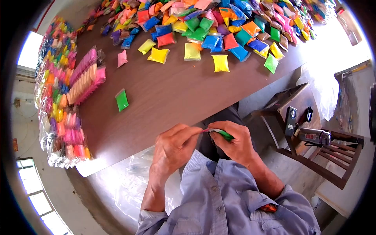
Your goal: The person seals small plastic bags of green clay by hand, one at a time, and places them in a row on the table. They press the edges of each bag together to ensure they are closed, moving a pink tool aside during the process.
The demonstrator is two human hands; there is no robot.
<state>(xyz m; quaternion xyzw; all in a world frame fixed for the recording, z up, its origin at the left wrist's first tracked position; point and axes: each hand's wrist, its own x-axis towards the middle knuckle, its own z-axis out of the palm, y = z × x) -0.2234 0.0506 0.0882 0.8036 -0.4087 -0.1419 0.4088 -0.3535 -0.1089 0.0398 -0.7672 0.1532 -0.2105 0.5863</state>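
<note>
Both hands meet in front of the chest, just past the table's near edge. My right hand (235, 143) is closed on a small green packet (226, 135), most of it hidden by the fingers. The fingertips of my left hand (178, 147) are pinched at the packet's end, where a thin reddish strip (205, 130) shows between the hands. Whether that strip belongs to the packet cannot be made out. On the brown table (156, 105), one green packet (122, 100) lies alone to the left.
A heap of colourful packets (203, 27) covers the table's far side. Bagged packets (62, 117) line the left edge, beside pink and peach stacks (84, 80). At right, a wooden chair (337, 156) and a small stand (280, 105) hold a bottle (313, 136) and a dark device (291, 120).
</note>
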